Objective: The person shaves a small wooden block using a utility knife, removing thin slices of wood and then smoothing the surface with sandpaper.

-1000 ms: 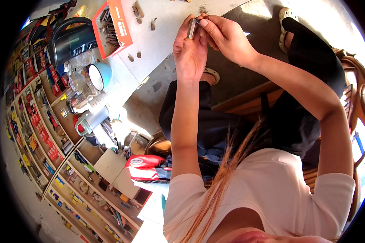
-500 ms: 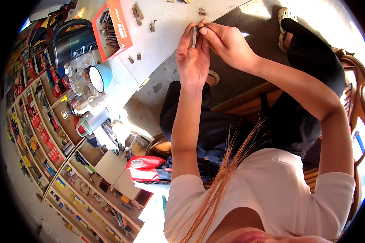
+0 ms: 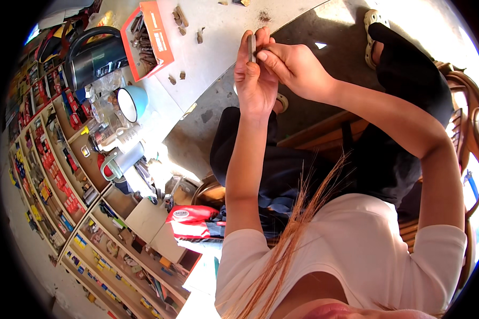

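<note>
Above the table's edge, my left hand (image 3: 256, 93) holds a short, narrow grey bar (image 3: 252, 49) upright between thumb and fingers; it looks like metal. My right hand (image 3: 306, 72) is pinched closed right beside it, thumb on forefinger. A dark bit seems to show at those fingertips, too small to name. To the left, an orange-red open box (image 3: 162, 40) holds several dark brown stick-like pieces (image 3: 142, 42). Loose brown chunks (image 3: 181, 18) lie on the pale tabletop (image 3: 213, 50) beside it.
A dark electric kettle (image 3: 96, 58) and a light-blue mug (image 3: 134, 103) stand at the left with clear plastic items. Shelves (image 3: 53, 175) of small boxes fill the far left. A red bag (image 3: 194, 219) lies by my left arm; a wooden chair (image 3: 465, 98) is at right.
My right fingertips have slid down along the bar and slightly toward me. My left hand has shifted a little, and its fingers are more visible behind the bar.
</note>
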Motion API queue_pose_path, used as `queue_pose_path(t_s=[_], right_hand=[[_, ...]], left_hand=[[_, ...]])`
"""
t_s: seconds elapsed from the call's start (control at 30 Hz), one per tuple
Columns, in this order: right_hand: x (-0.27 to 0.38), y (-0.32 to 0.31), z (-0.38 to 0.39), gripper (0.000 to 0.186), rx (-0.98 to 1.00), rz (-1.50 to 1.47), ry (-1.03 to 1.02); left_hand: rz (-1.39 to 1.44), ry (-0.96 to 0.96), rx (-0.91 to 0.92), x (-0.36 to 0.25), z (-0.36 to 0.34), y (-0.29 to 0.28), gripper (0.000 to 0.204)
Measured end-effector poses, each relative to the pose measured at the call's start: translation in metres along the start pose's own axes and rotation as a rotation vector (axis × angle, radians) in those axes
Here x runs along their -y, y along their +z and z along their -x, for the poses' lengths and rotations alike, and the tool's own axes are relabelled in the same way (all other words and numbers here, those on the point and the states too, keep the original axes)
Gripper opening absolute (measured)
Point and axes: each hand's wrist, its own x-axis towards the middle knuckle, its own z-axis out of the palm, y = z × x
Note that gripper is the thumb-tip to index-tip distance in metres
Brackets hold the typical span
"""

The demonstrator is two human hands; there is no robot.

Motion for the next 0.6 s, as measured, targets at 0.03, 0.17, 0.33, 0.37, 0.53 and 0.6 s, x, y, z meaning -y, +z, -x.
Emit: queue_pose_path(t_s=[0.03, 0.17, 0.33, 0.37, 0.53, 0.6], right_hand=[[-0.001, 0.002, 0.001, 0.034, -0.015, -0.018, 0.007], [0.006, -0.007, -0.012, 0.035, -0.007, -0.143, 0.197], [0.006, -0.007, -0.008, 0.033, 0.001, -0.017, 0.105], [0.005, -0.008, -0.01, 0.032, -0.008, -0.033, 0.131], [0.002, -0.001, -0.004, 0.033, 0.009, 0.093, 0.018], [0.002, 0.001, -0.002, 0.032, -0.042, 0.009, 0.012]], left_hand=[[-0.009, 0.0, -0.003, -0.001, 0.0, -0.001, 0.059], [0.029, -0.001, 0.022, -0.003, -0.003, 0.004, 0.062], [-0.006, 0.0, 0.014, -0.002, -0.002, 0.002, 0.062], [0.006, -0.013, 0.015, -0.002, -0.002, 0.002, 0.062], [0.007, -0.003, 0.019, -0.002, -0.001, -0.003, 0.061], [-0.002, -0.004, 0.013, -0.002, -0.001, -0.002, 0.061]])
